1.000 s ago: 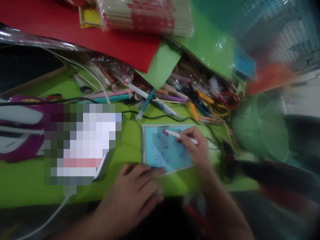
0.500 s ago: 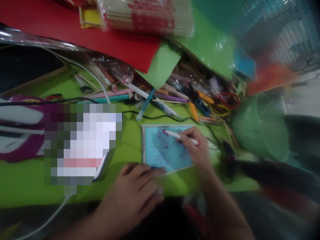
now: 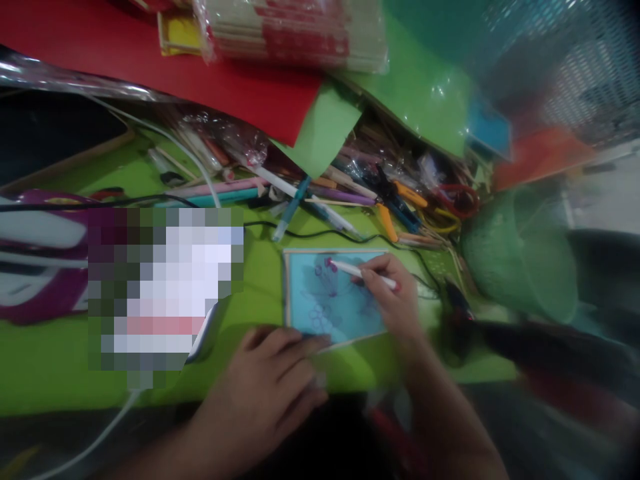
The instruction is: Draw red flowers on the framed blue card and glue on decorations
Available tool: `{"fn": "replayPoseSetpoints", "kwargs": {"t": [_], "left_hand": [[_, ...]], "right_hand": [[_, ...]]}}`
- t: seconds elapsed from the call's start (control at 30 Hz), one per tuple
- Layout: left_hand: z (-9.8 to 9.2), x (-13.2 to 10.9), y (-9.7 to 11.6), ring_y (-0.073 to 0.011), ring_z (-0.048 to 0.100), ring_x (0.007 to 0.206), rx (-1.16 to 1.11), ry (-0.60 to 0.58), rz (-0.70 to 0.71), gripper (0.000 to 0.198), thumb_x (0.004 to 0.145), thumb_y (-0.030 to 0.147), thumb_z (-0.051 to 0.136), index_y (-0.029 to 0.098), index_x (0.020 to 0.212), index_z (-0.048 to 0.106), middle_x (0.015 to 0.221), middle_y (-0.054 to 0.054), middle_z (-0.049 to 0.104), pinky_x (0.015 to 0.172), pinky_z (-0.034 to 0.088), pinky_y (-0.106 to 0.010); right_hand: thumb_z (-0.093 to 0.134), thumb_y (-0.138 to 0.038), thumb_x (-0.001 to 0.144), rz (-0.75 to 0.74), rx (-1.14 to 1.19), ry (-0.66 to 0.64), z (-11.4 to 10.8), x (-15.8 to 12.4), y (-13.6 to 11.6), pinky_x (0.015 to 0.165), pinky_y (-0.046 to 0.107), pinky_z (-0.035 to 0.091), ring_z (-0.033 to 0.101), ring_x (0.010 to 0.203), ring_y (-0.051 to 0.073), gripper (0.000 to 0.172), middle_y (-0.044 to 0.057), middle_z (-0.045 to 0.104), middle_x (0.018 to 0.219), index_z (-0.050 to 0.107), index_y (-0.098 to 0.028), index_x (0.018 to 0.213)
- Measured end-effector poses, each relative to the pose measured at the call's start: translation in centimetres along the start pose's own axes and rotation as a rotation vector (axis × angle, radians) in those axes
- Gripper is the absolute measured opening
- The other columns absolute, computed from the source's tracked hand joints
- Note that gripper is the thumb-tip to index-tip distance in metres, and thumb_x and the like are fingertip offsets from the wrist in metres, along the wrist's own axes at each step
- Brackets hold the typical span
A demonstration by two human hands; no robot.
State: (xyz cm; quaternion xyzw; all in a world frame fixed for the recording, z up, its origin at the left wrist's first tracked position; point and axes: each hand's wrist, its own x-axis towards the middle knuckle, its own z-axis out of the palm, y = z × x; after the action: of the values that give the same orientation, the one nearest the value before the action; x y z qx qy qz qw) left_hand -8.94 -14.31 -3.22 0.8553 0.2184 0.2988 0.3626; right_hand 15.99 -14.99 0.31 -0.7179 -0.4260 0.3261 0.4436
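Note:
A small light-blue card (image 3: 320, 310) with purple line drawing lies on the lime-green table (image 3: 50, 363). My right hand (image 3: 393, 297) is closed around a white marker with a pink tip (image 3: 357, 271), and the tip touches the upper part of the card. My left hand (image 3: 273, 383) lies flat with its fingers stretched out, the fingertips pressing on the card's lower edge.
A heap of pens, markers and orange-handled pliers (image 3: 390, 203) lies behind the card. Red paper (image 3: 225, 87) and green paper (image 3: 325, 130) sheets lie further back. A green mesh basket (image 3: 520, 260) stands at the right. A purple and white object (image 3: 35, 257) and cables (image 3: 300, 233) lie at the left.

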Motion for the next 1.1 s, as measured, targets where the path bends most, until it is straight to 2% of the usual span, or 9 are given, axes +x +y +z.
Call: {"fn": "replayPoseSetpoints", "kwargs": {"t": [0.53, 0.83, 1.1], "left_hand": [[-0.11, -0.04, 0.07, -0.0230, 0.061, 0.106, -0.004, 0.002, 0.007, 0.026, 0.108, 0.036, 0.050, 0.025, 0.093, 0.068, 0.128, 0.006, 0.077, 0.088, 0.034, -0.042], [-0.05, -0.07, 0.01, -0.0233, 0.060, 0.107, 0.000, -0.007, 0.002, 0.025, 0.107, 0.036, 0.051, 0.025, 0.094, 0.068, 0.130, 0.006, 0.077, 0.089, 0.034, -0.042], [-0.11, -0.12, 0.04, -0.0229, 0.060, 0.106, 0.008, 0.001, 0.009, 0.027, 0.108, 0.037, 0.050, 0.024, 0.092, 0.068, 0.128, 0.005, 0.078, 0.088, 0.034, -0.042]], "right_hand": [[0.076, -0.034, 0.088, -0.010, -0.020, -0.027, -0.09, -0.01, 0.00, 0.063, 0.026, 0.050, 0.066, 0.068, 0.015, 0.012, 0.000, 0.076, 0.075, 0.073, -0.023, 0.086], [0.074, -0.040, 0.088, -0.006, -0.045, -0.019, 0.02, 0.01, -0.03, 0.060, 0.028, 0.049, 0.064, 0.066, 0.016, 0.018, 0.001, 0.074, 0.073, 0.071, -0.023, 0.083], [0.074, -0.036, 0.087, -0.015, -0.035, -0.019, 0.01, 0.03, -0.12, 0.060, 0.026, 0.049, 0.064, 0.066, 0.015, 0.015, 0.000, 0.074, 0.073, 0.071, -0.022, 0.083]]}}
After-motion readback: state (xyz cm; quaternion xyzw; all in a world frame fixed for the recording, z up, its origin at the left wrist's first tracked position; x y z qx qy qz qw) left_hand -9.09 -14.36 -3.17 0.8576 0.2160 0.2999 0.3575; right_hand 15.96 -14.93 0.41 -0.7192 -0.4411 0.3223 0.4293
